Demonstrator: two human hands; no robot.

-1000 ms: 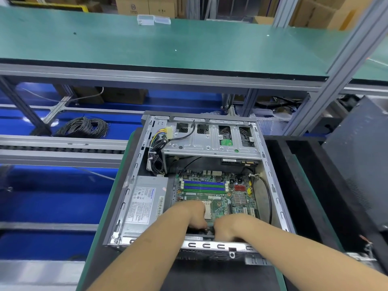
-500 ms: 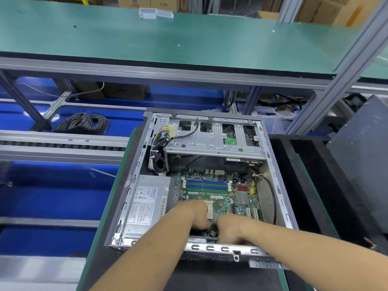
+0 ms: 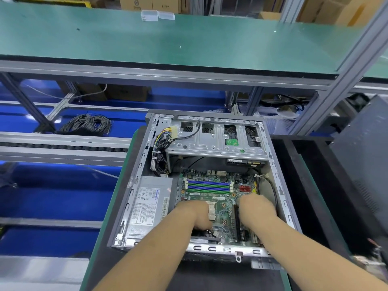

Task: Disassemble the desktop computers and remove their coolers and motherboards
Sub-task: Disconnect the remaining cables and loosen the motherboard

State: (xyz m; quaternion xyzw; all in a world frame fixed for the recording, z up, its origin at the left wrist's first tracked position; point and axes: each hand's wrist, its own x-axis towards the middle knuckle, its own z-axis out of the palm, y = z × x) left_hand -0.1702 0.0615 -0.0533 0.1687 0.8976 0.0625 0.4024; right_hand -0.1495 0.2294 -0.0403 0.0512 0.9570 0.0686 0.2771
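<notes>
An open desktop computer case [image 3: 201, 181] lies flat on a dark mat that covers the green-edged surface [image 3: 100, 234], filling most of the surface's width, its open side up. Inside, the green motherboard [image 3: 222, 198] sits on the case floor toward the near right, with blue and green memory slots [image 3: 209, 185] across its far part and a bare processor socket [image 3: 211, 210] near its middle. A grey power supply [image 3: 150, 204] fills the near left corner of the case, just beside the board. A metal drive cage [image 3: 216, 139] spans the far end, and a bundle of coloured wires [image 3: 162, 148] hangs at its left.

Both hands reach in over the near edge of the case. The left hand [image 3: 194, 215] rests on the left part of the board beside the socket, fingers curled down at the board's near edge; what its grip closes on is hidden under the hand. The right hand [image 3: 255, 207] lies on the right part of the board, just beside a long black slot [image 3: 236, 223], fingers bent downward; whether its grip holds the board I cannot tell.

A coil of grey cable [image 3: 88, 123] lies on the blue conveyor beyond the surface's left edge. A dark panel [image 3: 365, 154] leans at the right.
</notes>
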